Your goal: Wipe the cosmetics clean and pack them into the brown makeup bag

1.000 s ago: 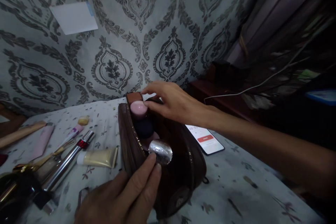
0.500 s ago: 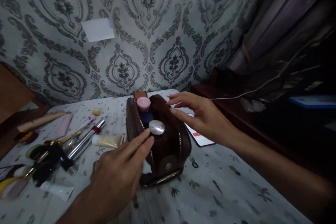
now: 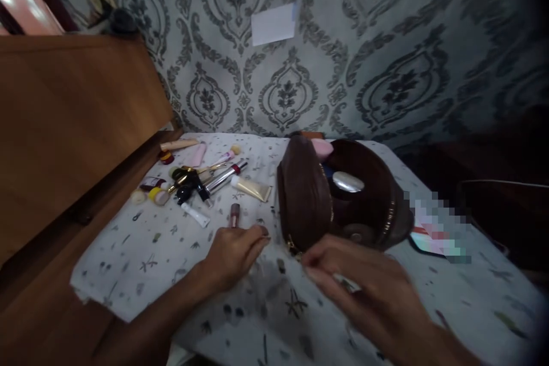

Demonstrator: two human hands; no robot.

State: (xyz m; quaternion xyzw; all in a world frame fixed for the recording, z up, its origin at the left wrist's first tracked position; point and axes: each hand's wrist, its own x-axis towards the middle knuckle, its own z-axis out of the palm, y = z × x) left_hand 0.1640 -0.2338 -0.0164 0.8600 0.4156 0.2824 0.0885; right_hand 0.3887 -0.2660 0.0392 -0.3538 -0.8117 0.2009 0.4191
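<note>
A dark brown zip bag [image 3: 305, 194] stands open on the patterned cloth, with a pink round item [image 3: 322, 149] and a shiny silver oval item [image 3: 348, 182] inside. My right hand [image 3: 364, 286] is at the bag's near left corner, thumb and fingertips pinched at the gold zipper pull [image 3: 292, 246]. Left of the bag, my left hand [image 3: 234, 254] is closed above the cloth, thumb against the fingers; what it holds, if anything, is too small to name. Just behind this hand lies a small brownish tube [image 3: 234, 215].
Cosmetics lie spread at the left, among them a cream tube [image 3: 251, 188], a silver tube [image 3: 226, 177] and a white tube [image 3: 195, 215]. A phone [image 3: 433, 240] rests right of the bag. A wooden panel [image 3: 77, 103] borders the left side.
The view has turned left. My left hand has moved away from the silver item and closed beside the bag. My right hand has come from the bag's far right side to its near corner.
</note>
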